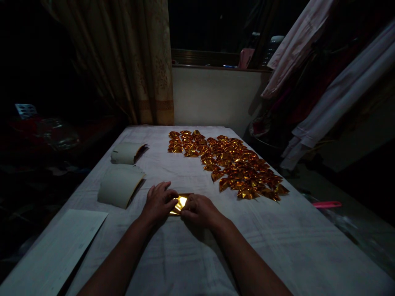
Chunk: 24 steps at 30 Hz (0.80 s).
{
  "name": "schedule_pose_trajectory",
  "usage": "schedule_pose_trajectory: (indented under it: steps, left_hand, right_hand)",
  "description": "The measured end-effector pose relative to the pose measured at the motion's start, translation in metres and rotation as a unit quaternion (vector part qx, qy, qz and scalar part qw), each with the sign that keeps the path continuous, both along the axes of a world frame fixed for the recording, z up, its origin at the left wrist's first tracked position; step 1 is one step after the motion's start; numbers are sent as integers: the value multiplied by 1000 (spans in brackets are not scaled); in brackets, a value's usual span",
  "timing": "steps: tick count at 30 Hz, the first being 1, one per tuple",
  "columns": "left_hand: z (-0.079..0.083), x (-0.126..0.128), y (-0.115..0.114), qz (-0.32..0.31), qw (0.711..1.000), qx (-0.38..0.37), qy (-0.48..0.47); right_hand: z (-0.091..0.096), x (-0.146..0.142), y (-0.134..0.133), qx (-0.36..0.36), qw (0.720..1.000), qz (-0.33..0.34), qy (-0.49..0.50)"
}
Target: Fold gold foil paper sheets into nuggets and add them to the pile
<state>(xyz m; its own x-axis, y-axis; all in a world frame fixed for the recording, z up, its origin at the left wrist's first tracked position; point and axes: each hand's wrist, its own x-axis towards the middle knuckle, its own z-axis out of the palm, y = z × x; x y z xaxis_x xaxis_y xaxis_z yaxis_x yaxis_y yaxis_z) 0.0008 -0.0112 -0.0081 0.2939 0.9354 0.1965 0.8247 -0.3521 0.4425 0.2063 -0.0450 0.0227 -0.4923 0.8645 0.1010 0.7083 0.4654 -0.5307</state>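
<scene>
Desk (277,255), one, spread with a pale cloth (173,265), faintly checked and lightly creased, in a dim room. Beyond its far edge: plain pale wall (212,96); window sill (197,65) bearing a pink cup (246,58); patterned brownish-gold curtain (151,61), hanging in long folds at left. At right, hanging garments (300,45), light and dark; below them, a pink handle (327,204), smooth and slender. Left side of desk: two arched pieces (119,187), stiff, matt grey-green, yellowish along the edge, standing one behind the other; nearer the front, a flat pale sheet (58,250), straight-edged. Far and right part of desk: many folded foil pieces (237,160), gold to copper, glossy, sharply creased, pointed at the ends, closely grouped. Centre front: one gold foil sheet (180,202), flat and mirror-bright, lying between the hands. Left hand (158,202), fingers bent and slightly parted, touching its left part; whether it pinches cannot be told. Right hand (200,210), fingers curled, pinching its right side.
</scene>
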Motion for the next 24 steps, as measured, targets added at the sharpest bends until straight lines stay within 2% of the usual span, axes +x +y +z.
schedule_pose_trajectory:
  steps: [4,10,16,24]
  left_hand:
    - [0,0,-1,1,1000,-2,0]
    - [-1,0,0,-2,1000,-7,2]
    - [0,0,-2,-3,1000,-10,3]
    - [5,3,-4,-3,1000,-21,6]
  right_hand:
    - [7,-9,-3,-26,997,-70,-22]
    - [2,-25,-8,-26,983,-178,-38]
    - [5,-21,-15,-32,981,-184,-53]
    - [12,5,-24,-90,972,-209,-52]
